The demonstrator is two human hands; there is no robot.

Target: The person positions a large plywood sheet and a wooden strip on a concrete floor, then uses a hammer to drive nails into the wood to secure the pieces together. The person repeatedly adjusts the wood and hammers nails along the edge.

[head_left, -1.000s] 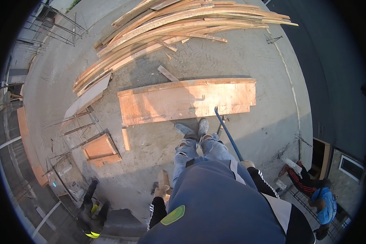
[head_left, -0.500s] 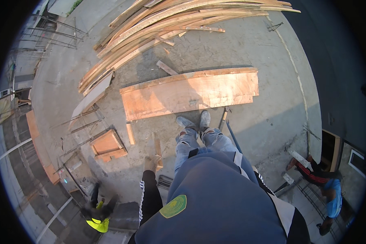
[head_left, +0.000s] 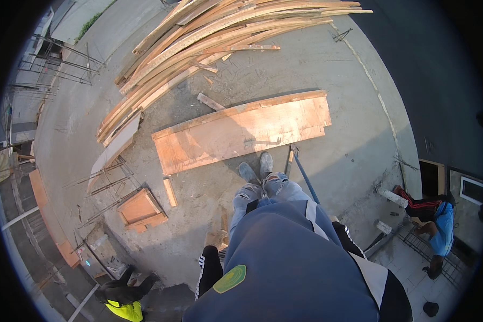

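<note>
My left hand (head_left: 214, 238), below a black sleeve, is low beside my thigh, next to a short wooden piece (head_left: 224, 222). Its fingers are too hidden to show whether it grips that piece. Of my right hand (head_left: 334, 219) only a small pale edge shows past my vest. A blue bar (head_left: 307, 180) slants from near my boots to behind my torso; where it ends is hidden. Beside it lies a tool with a wooden-looking handle (head_left: 290, 158). Just ahead of my boots lies a long plywood panel (head_left: 241, 129) with a batten along its far edge and a thin dark shape on it.
Long boards (head_left: 220, 43) are piled at the far left. A small wooden form (head_left: 142, 209), rebar (head_left: 110, 182) and a wood block (head_left: 169, 192) lie on the left. Co-workers crouch at lower left (head_left: 126, 295) and right (head_left: 440, 225). The slab edge (head_left: 397, 102) runs along the right.
The panel and board pile have shifted slightly left in view. My left hand has come closer to my body, and the short wooden piece beside it appears lower and farther right. The co-workers' postures have changed.
</note>
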